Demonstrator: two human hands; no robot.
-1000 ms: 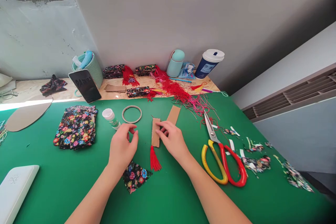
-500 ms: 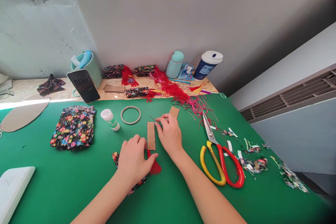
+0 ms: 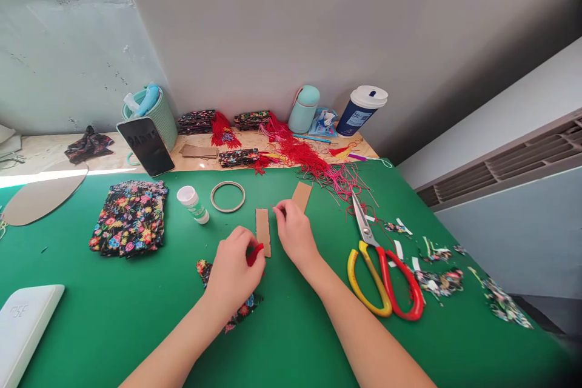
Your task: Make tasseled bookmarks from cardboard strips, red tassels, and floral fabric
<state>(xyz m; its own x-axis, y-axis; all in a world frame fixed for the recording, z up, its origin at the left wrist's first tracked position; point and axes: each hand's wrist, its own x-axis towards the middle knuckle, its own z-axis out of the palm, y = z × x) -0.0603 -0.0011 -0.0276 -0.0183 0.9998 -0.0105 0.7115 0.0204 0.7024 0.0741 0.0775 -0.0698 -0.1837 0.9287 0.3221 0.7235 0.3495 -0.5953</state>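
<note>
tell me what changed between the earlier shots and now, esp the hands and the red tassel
The left hand, bare before, has moved right and closed on the red tassel, lifting it off the end of the cardboard strip. The right hand has come off that strip, which sits slightly further left. The scissors, ring and white-capped bottle stayed put.

The bench (image 3: 313, 345) in front of me is showing a green top, with bare wood (image 3: 109, 157) running behind. Folded floral cloth (image 3: 130, 218), a ring (image 3: 228, 211), two cardboard strips (image 3: 262, 230), scissors (image 3: 366, 233) and scraps (image 3: 441, 284) are lying on the green, while red cords (image 3: 309, 154) are spilling across from the wood.
</note>
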